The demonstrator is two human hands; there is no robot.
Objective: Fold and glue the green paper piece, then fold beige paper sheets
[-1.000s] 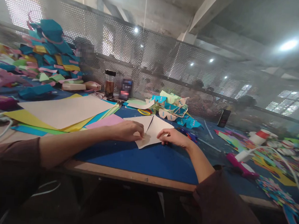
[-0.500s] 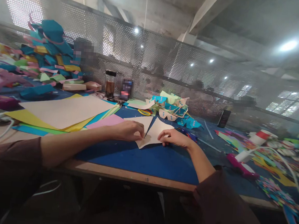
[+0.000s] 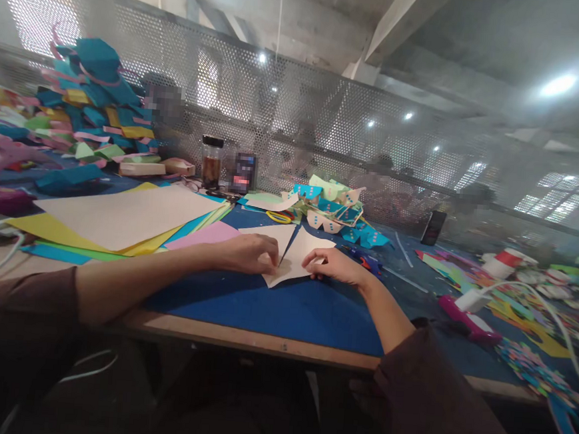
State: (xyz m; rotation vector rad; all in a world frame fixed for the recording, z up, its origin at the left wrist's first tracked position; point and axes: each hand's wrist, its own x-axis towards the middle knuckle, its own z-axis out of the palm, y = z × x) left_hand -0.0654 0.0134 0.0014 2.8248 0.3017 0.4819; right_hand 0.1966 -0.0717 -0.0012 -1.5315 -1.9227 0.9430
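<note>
A cream paper sheet (image 3: 292, 263) lies on the blue table mat, split by a narrow V-shaped gap that opens away from me, with its near corner curled up. At the inner end of the gap, my left hand (image 3: 254, 253) is closed, thumb and fingers pinching the left side of the sheet. My right hand (image 3: 330, 264) has its fingers curled around the sheet's right edge, fingertips partly hidden beneath. A pink sheet (image 3: 205, 237) reaches under my left wrist. Just past my right hand lies a dark blue and red tool (image 3: 363, 259), its kind unclear.
Large stacked coloured sheets (image 3: 129, 214) lie at left. Yellow-handled scissors (image 3: 279, 217) and folded, dotted paper pieces (image 3: 338, 207) sit behind the work. A lidded jar (image 3: 211, 163) stands by the mesh partition. A magenta device with a white cable (image 3: 469, 319) is at right.
My right hand has shifted very slightly left along the paper. My left hand keeps its pinch in about the same spot.
</note>
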